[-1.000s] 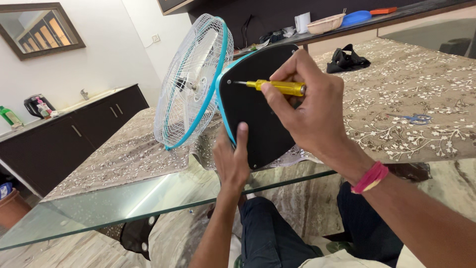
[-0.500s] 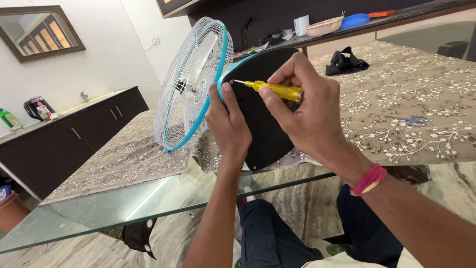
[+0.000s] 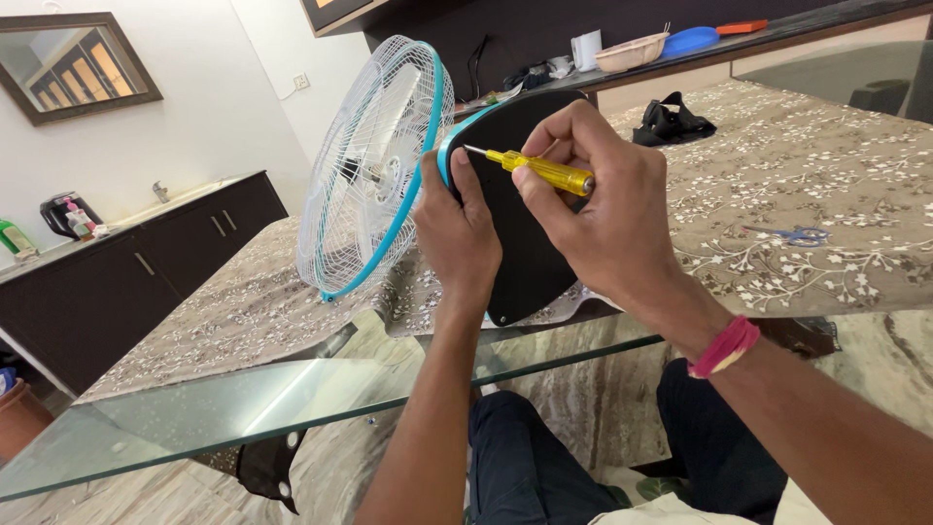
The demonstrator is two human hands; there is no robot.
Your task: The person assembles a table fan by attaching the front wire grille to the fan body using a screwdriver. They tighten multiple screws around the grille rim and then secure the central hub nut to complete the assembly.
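**A:** Eyes on the glass table (image 3: pixel 224 413), where a table fan (image 3: pixel 374 165) lies tipped on its side on a brown flowered cloth (image 3: pixel 777 194). What have the hands got?

**B:** The right hand (image 3: pixel 607 209) has its fingers closed tight around a yellow-handled screwdriver (image 3: pixel 539 170). The shaft points left, its tip sitting at the upper edge of the fan's black base plate (image 3: pixel 530 253), right by the turquoise rim.

**A:** And the left hand (image 3: pixel 457 228)?

**B:** Wrapped over the edge of that base plate, thumb on the black face, fingers curled round behind it. It is clamped on the plate, just below the screwdriver tip.

**A:** How does the fan sit?

**B:** The white wire cage with its turquoise ring faces left, its lower edge down on the cloth. The base plate stands upright, facing the person, near the table's front edge.

**A:** Anything else around?

**B:** A pink band (image 3: pixel 724 347) on the right wrist. Blue-handled scissors (image 3: pixel 802 234) lie on the cloth well off to the right, and a black sandal (image 3: pixel 671 119) farther back. Behind it, a shelf carries a basket (image 3: pixel 632 51) and a blue plate (image 3: pixel 695 40). On the left, a dark cabinet (image 3: pixel 146 282) with a kettle (image 3: pixel 60 214), a mirror (image 3: pixel 73 63) above.
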